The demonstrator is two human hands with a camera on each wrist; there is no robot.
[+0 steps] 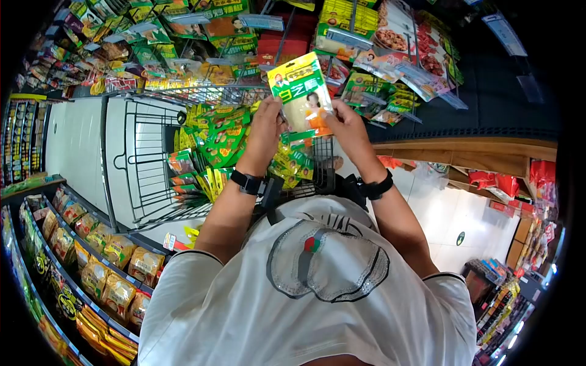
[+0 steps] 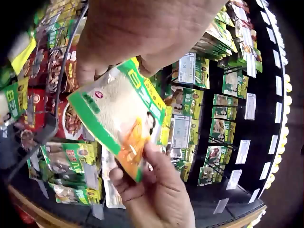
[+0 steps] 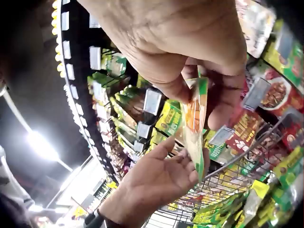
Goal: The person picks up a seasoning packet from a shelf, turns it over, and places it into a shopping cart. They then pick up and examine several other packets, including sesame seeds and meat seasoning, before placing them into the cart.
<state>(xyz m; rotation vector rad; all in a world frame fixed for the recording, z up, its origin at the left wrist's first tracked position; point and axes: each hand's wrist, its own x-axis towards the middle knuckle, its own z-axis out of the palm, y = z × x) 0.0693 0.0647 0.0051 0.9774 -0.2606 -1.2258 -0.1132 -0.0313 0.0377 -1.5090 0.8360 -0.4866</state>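
Shop shelves behind; trolley (image 1: 152, 152) holds green packets (image 1: 217, 143); both hands' fingers (image 1: 273, 116) pinch a pouch (image 1: 300, 93).

The packet (image 1: 301, 93) is held up at the top centre of the head view by the left hand (image 1: 265, 131) and the right hand (image 1: 347, 127), and the room around them is tight. Straight behind, rows of hanging bags (image 1: 360, 46) on hooks fill the top of the frame. Directly under the hands stands a wire cart (image 1: 143, 158), heaped with green and yellow packets (image 1: 217, 143), which blocks the way down. At the right, a wooden shelf edge (image 1: 464, 149) runs across. The open floor (image 1: 445, 226) is at the lower right.
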